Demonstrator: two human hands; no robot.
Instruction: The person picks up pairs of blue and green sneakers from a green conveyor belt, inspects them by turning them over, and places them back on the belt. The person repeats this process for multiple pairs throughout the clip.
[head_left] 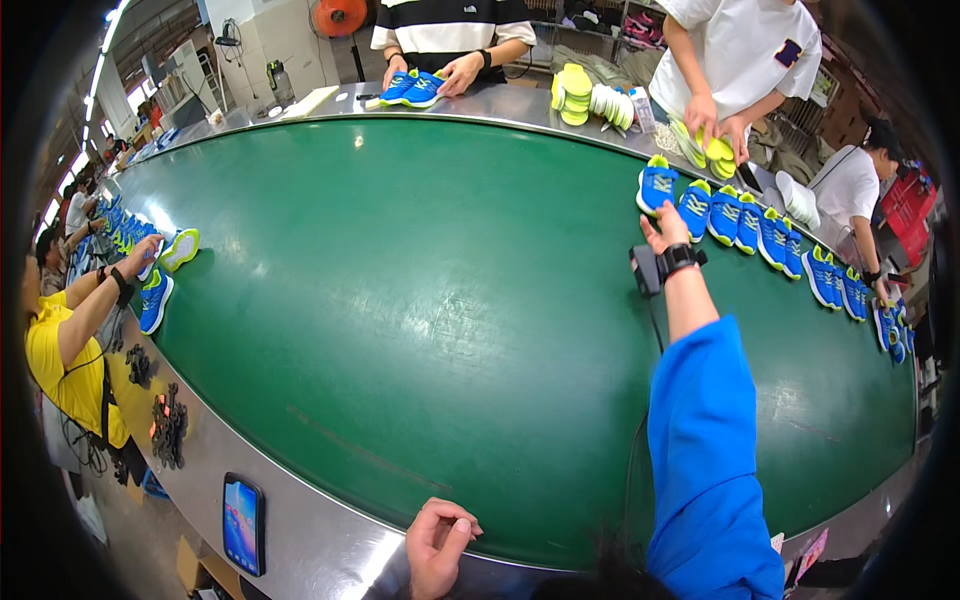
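Note:
My right hand (667, 232), at the end of an outstretched blue sleeve, has its fingers around the near end of a blue sneaker (657, 184) with yellow-green trim. That shoe is the leftmost of a row on the green conveyor belt (440, 300), beside another blue sneaker (694, 208). A black device is strapped on my right wrist. Close to me, my left hand (440, 545) rests over the belt's near edge, fingers curled in and no object visible in them.
More blue sneakers (826, 276) line the far right edge. Across the belt, one person holds a pair of sneakers (412, 88); another handles yellow-green insoles (718, 155). At left, a person in yellow works beside shoes (155, 300). A phone (243, 524) lies on the metal ledge (300, 535).

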